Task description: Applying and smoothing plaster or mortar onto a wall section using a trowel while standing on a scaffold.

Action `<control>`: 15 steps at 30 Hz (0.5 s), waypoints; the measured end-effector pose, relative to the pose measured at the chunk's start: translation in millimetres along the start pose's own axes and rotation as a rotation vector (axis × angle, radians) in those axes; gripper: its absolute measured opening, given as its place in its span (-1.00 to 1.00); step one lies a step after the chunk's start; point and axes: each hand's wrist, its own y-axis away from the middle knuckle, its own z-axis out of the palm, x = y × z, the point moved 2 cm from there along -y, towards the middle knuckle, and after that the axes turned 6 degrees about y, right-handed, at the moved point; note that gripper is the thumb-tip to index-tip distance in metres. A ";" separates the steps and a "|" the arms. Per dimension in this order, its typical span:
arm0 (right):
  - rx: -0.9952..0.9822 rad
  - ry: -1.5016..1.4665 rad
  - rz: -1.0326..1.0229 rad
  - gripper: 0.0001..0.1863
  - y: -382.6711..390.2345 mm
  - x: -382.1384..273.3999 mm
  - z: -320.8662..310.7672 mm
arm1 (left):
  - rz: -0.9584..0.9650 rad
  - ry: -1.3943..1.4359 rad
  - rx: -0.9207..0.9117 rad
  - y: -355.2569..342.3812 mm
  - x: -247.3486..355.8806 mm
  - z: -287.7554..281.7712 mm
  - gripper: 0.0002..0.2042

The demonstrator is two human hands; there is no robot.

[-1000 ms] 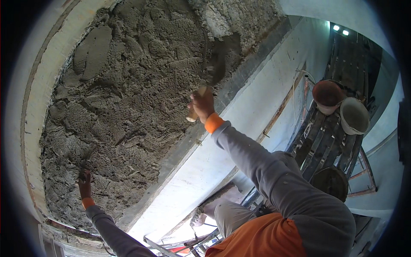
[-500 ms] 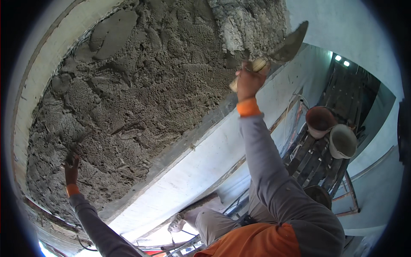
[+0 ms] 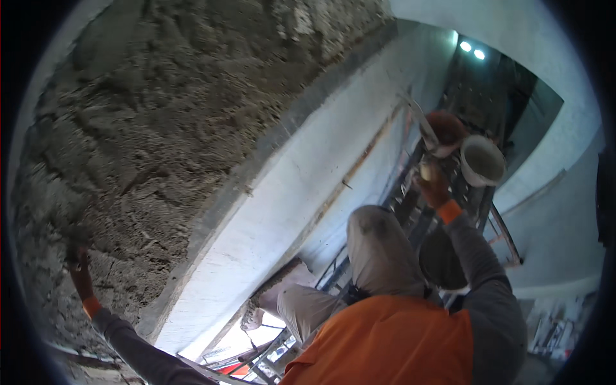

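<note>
My right hand (image 3: 434,186) is closed round the pale wooden handle of a trowel (image 3: 426,171). The trowel's blade, blurred by motion, points up toward the reddish bucket (image 3: 452,128) at the right and overlaps its rim in this view. Whether blade and bucket touch, I cannot tell. My left hand (image 3: 79,269) is raised at the far left against the rough surface of wet grey mortar (image 3: 154,147). Its fingers are dim and smeared, with a dark patch at their tips. Whether they hold something there is not clear.
A whitish bucket (image 3: 482,162) stands beside the reddish one on a dark plank platform (image 3: 471,96). Nearer my right arm sits a dark round container (image 3: 443,260). A smooth white wall band (image 3: 276,192) runs diagonally below the mortar. Metal scaffold rails (image 3: 507,237) stand at the right.
My right hand with the trowel has swung down and right, from the top of the mortar to the buckets. The view has shifted; my left hand stays at the mortar.
</note>
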 end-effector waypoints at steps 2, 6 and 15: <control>-0.396 0.016 0.458 -0.61 60.3 28.8 -64.6 | 0.118 0.291 0.038 6.7 12.6 21.5 -0.28; -1.097 0.403 0.640 -0.75 144.6 41.4 -168.1 | 0.429 -0.699 0.583 79.8 76.5 81.3 -0.29; -1.489 0.619 0.569 -0.60 161.0 35.8 -261.5 | 0.040 0.209 -0.071 272.4 155.1 307.6 -0.21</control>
